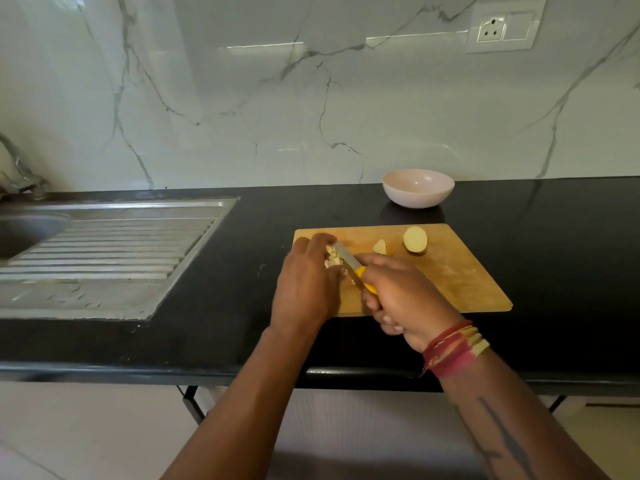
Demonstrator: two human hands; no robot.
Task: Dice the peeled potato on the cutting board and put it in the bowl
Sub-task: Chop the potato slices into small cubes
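Two potato pieces (415, 240) wait mid-board (460, 275); bowl (418, 187) beyond. Our left hand (304, 278) pins dice (333, 260), fingers curled over them; right hand (398, 296) clenches knife (349, 263). Blade touches fingertips: we judge a slip cuts them.

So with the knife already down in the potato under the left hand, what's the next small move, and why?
Probably finish dicing that piece: the left hand steadies small potato pieces against the knife gripped by the right hand. A sliced chunk and a potato half wait on the cutting board; the bowl looks empty.
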